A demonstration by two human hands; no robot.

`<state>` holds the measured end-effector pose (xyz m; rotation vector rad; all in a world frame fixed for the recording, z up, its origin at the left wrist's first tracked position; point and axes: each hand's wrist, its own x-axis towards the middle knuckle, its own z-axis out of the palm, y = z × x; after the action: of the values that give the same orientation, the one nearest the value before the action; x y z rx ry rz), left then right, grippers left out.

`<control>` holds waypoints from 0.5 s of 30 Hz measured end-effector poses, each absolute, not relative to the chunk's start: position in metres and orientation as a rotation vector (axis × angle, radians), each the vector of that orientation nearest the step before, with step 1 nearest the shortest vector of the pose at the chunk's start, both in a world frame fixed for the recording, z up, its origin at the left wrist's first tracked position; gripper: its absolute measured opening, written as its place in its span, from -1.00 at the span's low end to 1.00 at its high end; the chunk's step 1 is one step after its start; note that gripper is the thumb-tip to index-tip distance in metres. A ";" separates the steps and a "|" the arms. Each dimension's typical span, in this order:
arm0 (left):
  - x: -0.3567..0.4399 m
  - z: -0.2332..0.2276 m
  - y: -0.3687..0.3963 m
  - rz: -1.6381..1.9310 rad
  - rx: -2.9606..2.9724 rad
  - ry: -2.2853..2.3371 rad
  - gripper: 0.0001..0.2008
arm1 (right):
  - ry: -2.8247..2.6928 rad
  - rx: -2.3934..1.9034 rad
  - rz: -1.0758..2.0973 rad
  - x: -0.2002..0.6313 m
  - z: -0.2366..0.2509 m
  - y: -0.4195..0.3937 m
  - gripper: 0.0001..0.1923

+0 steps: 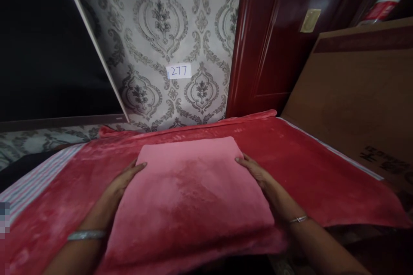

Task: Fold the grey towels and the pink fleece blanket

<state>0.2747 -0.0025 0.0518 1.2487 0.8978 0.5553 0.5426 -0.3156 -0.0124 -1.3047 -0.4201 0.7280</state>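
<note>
A roughly square pink plush cloth (193, 180) lies in front of me, with darker red patches across its middle and lower part. It looks folded, though its underside is hidden. My left hand (127, 176) grips its left edge, thumb on top and most fingers out of sight beneath. On the opposite edge my right hand (256, 172) has the same hold, its thumb near the far right corner. Beneath and around the cloth spreads a larger red plush blanket (306, 172). Each wrist wears a silver-coloured bangle.
Striped fabric (45, 176) shows past the blanket's left side. A dark television screen (54, 51) stands at the left, and a large cardboard box (355, 90) at the right, with a red-labelled bottle (385, 4) above it. Behind are patterned wallpaper and a paper label (179, 71) reading 277.
</note>
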 end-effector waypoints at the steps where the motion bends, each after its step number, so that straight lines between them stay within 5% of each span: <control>1: 0.275 0.052 -0.001 0.539 1.256 0.871 -0.27 | -0.439 -1.304 0.701 0.542 -0.008 -0.315 -0.17; 5: 0.276 0.063 0.006 0.632 1.326 0.804 -0.17 | -0.476 -1.307 0.593 0.546 0.015 -0.312 -0.03; 10: 0.285 0.086 0.019 0.753 1.337 0.778 -0.31 | -0.466 -1.312 0.555 0.569 0.022 -0.289 0.03; 15: 0.297 0.071 0.033 0.636 1.402 1.036 -0.45 | -0.622 -1.501 0.460 0.581 -0.009 -0.267 -0.20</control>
<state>0.2974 0.0326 0.0706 1.4019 1.0359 0.6359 0.5809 -0.2673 -0.0095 -1.5011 -0.6225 0.4598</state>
